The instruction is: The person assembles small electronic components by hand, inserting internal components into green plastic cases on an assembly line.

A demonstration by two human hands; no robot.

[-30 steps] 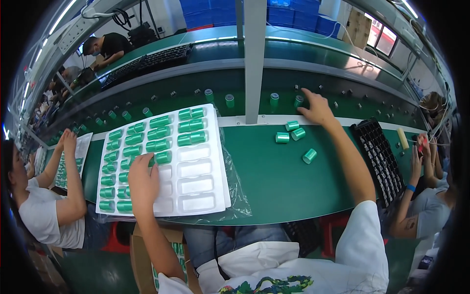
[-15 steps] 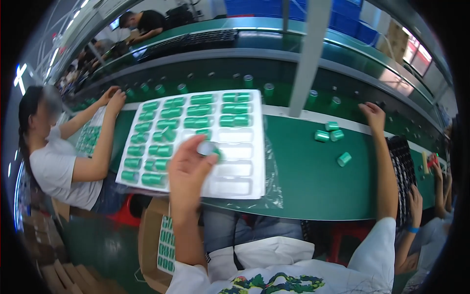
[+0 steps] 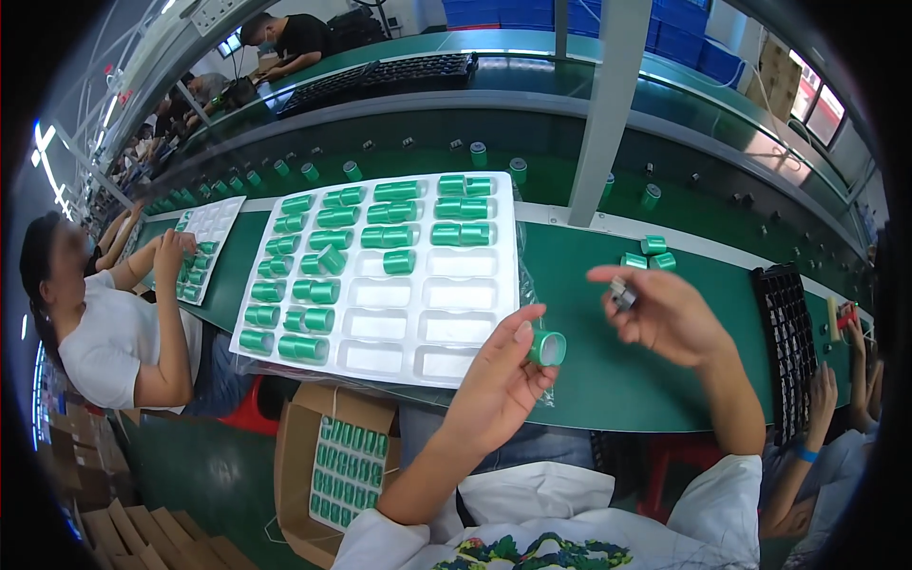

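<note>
A green cylinder (image 3: 548,348) is gripped by the left hand (image 3: 494,375), pinched between thumb and fingers near the lower right corner of a white tray (image 3: 372,358), with its pale round end turned to the right. A small metal part (image 3: 622,294) is held in the fingertips of the right hand (image 3: 670,313), over the green table (image 3: 617,394) and apart from the cylinder; the index finger is stretched out to the left.

The tray's upper and left compartments are filled with more cylinders (image 3: 389,236), one of which is set aslant on its neighbours, while bare compartments are seen at the lower right. Three loose cylinders (image 3: 653,245) are grouped on the table beyond the right hand. A black rack (image 3: 787,351) is placed farther right, close to a co-worker's hand (image 3: 822,404). Below the table, another filled tray (image 3: 350,465) is contained in a cardboard box (image 3: 294,456). Upright cylinders (image 3: 478,154) are lined up behind the white tray.
</note>
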